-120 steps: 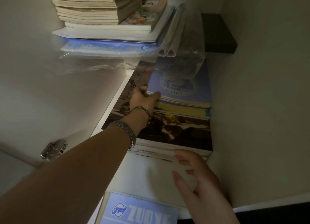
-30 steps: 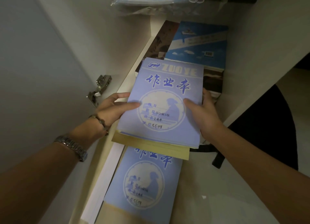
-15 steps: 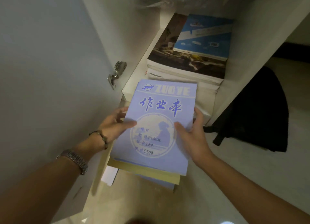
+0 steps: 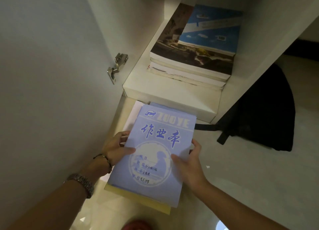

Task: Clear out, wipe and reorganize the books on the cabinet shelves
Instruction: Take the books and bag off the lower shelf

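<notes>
A stack of pale blue exercise books point(image 4: 155, 154) with a yellow one at the bottom sits low over the floor, below the cabinet. My left hand point(image 4: 117, 150) grips its left edge, thumb on the cover. My right hand point(image 4: 188, 162) holds the right edge the same way. On the lowest shelf point(image 4: 138, 81) lies a pile of large books point(image 4: 189, 64) with a brown picture cover, and a blue-covered book point(image 4: 214, 28) rests on top of it.
The white cabinet door point(image 4: 51, 74) stands open at the left with a metal hinge point(image 4: 117, 66). A black bag point(image 4: 262, 112) lies on the pale floor to the right of the cabinet. A red object point(image 4: 136, 225) shows at the bottom edge.
Both hands have carried the blue stack out of the cabinet and down toward the floor. The view has pulled back, so the shelf pile now sits higher in the frame.
</notes>
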{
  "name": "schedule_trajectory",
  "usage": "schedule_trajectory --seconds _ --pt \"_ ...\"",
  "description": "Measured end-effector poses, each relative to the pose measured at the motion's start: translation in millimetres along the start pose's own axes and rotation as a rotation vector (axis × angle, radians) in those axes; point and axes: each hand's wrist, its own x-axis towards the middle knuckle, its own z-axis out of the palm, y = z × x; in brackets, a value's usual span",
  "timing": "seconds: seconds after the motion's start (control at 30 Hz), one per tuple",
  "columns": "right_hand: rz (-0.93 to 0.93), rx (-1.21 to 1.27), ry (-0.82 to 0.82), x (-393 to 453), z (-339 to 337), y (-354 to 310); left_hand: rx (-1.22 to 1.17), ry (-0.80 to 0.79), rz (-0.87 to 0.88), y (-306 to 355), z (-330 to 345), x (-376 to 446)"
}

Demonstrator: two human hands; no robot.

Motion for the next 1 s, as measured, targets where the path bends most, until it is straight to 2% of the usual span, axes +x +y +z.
schedule_trajectory --seconds 0.2,0.67,1.0 --pt "0.115 0.042 0.086 17.3 -7.6 12.9 0.007 -0.061 -0.003 -2.0 16.7 14.2" --pt "0.205 0.121 0.083 45.9 -19.0 -2.5 -0.072 0.020 -0.067 11.2 24.9 43.0" --pt "0.243 0.146 0.121 60.6 -22.8 -10.2 -0.038 0.055 -0.075 15.5 29.2 62.4"
